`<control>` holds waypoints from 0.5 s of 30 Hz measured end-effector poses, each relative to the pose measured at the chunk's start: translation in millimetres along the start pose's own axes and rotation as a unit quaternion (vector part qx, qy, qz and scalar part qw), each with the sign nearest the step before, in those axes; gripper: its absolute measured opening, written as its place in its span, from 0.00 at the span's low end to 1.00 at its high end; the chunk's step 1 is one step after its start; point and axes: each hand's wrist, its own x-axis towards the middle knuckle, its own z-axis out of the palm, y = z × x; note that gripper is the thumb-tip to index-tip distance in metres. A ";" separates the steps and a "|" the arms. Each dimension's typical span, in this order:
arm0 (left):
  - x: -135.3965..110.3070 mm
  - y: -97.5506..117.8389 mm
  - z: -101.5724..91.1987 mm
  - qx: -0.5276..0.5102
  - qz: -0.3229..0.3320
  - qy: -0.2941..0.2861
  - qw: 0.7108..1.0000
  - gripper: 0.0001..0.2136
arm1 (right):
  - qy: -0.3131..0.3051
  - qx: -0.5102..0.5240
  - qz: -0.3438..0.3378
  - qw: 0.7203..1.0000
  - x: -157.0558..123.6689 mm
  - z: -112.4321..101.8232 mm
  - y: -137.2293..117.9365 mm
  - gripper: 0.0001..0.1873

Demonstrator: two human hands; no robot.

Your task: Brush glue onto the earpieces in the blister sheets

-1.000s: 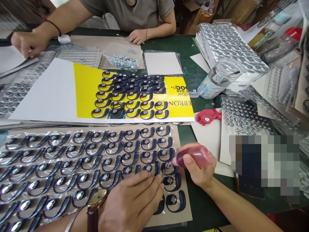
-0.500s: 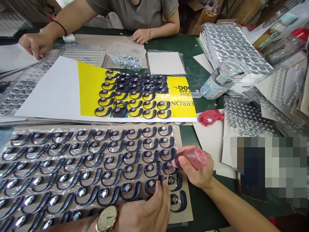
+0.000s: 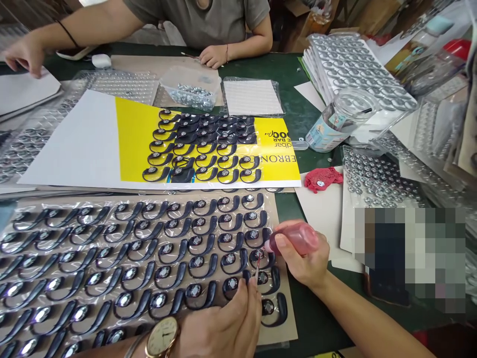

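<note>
My right hand (image 3: 311, 263) is closed around a small squeeze bottle (image 3: 298, 237) of pinkish-red liquid. The bottle's nozzle points left, close to the round clear stone on one black hook-shaped piece (image 3: 257, 255). My left hand (image 3: 223, 318), with a watch on the wrist, pinches a thin pointed tool (image 3: 257, 268). The tool's reddish tip is at that same stone; whether it touches cannot be told. Rows of similar black curved pieces, each with a shiny stone, lie under clear film on a brown board (image 3: 285, 313). My left hand rests over the board's lower right part.
Behind the board lies a yellow-and-white printed sheet (image 3: 74, 144) with more black pieces. Further back are a clear tub (image 3: 192, 89) of stones and a co-worker's hands (image 3: 214, 56). At right stand a labelled plastic jar (image 3: 328, 127), a red cloth (image 3: 323, 179) and stacked stone sheets (image 3: 367, 64).
The co-worker's hand at the far left has moved further left over the white papers. My hands, bottle and tool stay at the same piece; the view has shifted slightly.
</note>
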 end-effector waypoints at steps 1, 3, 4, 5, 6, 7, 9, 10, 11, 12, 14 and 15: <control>-0.2 -0.5 0.0 0.001 -0.002 0.001 1.000 0.16 | 0.009 0.008 0.002 1.000 0.6 -0.3 -1.0 0.02; -0.5 -0.8 -0.3 -0.002 -0.010 -0.005 1.000 0.16 | 0.011 0.030 0.018 0.999 2.0 -1.1 -3.0 0.02; -0.5 -0.8 -0.6 -0.006 -0.016 -0.011 1.000 0.16 | 0.004 0.038 0.027 0.999 2.7 -1.4 -3.8 0.02; -0.4 -0.8 -0.8 -0.009 -0.021 -0.013 1.000 0.17 | -0.006 0.042 0.037 0.998 3.3 -1.6 -4.3 0.02; -0.3 -0.8 -1.0 -0.013 -0.023 -0.013 1.000 0.17 | -0.014 0.041 0.042 0.998 3.8 -1.6 -4.4 0.01; -0.2 -0.9 -1.2 -0.018 -0.025 -0.012 0.999 0.17 | -0.019 0.035 0.047 0.998 4.0 -1.5 -4.3 0.01; 0.2 -1.1 -1.5 -0.032 -0.038 -0.007 0.999 0.17 | -0.020 0.019 0.051 0.998 3.7 -0.7 -3.3 0.01; 0.3 -1.0 -1.6 -0.040 -0.045 -0.003 0.998 0.16 | -0.019 0.014 0.053 0.998 3.3 -0.3 -2.8 0.02; 0.4 -0.7 -1.5 -0.048 -0.054 0.001 0.997 0.16 | -0.017 0.011 0.053 0.998 3.0 0.0 -2.3 0.02; 0.5 -0.3 -1.5 -0.056 -0.064 0.008 0.996 0.17 | -0.017 0.008 0.050 0.999 2.7 0.0 -2.0 0.03; 0.4 0.7 -1.4 -0.071 -0.092 0.026 0.993 0.19 | -0.018 -0.004 0.040 0.999 2.8 -0.8 -2.2 0.02; 0.3 1.1 -1.5 -0.082 -0.111 0.036 0.990 0.20 | -0.018 -0.015 0.033 0.999 3.1 -1.6 -2.5 0.02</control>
